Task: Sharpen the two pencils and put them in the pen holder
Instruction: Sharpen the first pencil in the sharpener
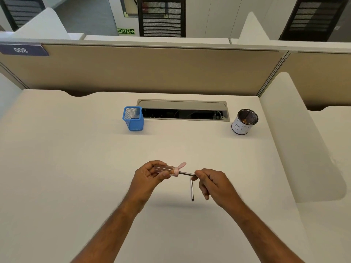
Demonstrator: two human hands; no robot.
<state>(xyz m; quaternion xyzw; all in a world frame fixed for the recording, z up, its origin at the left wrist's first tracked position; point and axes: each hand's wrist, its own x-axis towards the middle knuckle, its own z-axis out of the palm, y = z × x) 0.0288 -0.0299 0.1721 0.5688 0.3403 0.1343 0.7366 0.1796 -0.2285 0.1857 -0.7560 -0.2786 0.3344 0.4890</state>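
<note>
My left hand (150,174) grips a clear pink sharpener (166,170) with its lid flipped open. A dark pencil (187,174) sticks into the sharpener's mouth, and my right hand (210,184) pinches its free end. Both hands hover above the desk near its middle. A second dark pencil (192,190) lies on the desk just below and between my hands, pointing toward me. The blue mesh pen holder (133,119) stands upright at the back, left of centre, and looks empty.
A round black mesh cup (244,121) wrapped in white paper stands at the back right, with shavings inside. An open cable tray (183,110) runs along the desk's rear. A beige partition (152,69) closes off the back, and a white side divider (303,149) rises at the right.
</note>
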